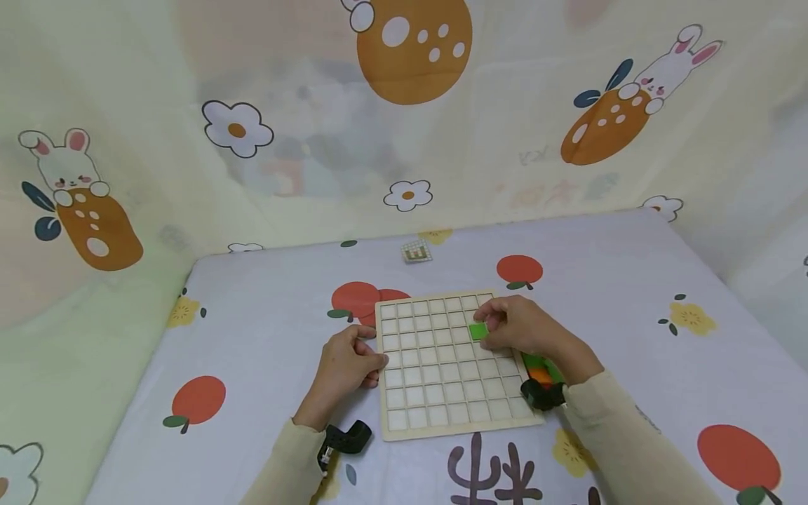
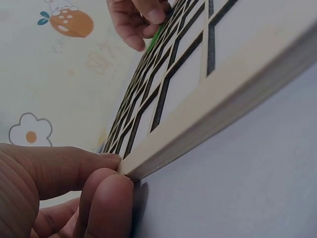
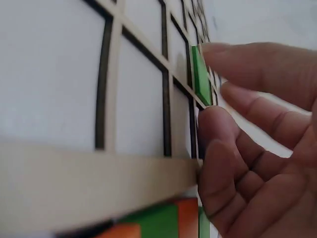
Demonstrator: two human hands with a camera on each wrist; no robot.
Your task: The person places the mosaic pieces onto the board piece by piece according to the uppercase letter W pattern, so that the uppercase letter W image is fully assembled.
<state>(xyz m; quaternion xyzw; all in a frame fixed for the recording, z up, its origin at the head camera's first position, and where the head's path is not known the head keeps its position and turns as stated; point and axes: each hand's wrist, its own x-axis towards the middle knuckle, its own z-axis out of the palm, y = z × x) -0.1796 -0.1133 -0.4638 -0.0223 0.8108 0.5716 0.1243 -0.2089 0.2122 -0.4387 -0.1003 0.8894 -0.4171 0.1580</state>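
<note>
While the left hand (image 1: 343,359) pinches one board (image 1: 428,355) by its left edge, the right hand (image 1: 520,326) arches over the right side, fingers clamped on one green tile (image 1: 478,332); several more tiles (image 1: 540,376) lie alongside, partly hidden.

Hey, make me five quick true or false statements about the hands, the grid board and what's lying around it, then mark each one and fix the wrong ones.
1. The right hand pinches a green tile. True.
2. The left hand holds an orange tile. False: the left hand holds the left edge of the grid board.
3. Green and orange pieces lie beside the right edge of the grid board. True.
4. The small patterned card lies on top of the grid board. False: the small patterned card lies on the cloth, past the far edge of the grid board.
5. The grid board is marked out in square cells. True.
</note>
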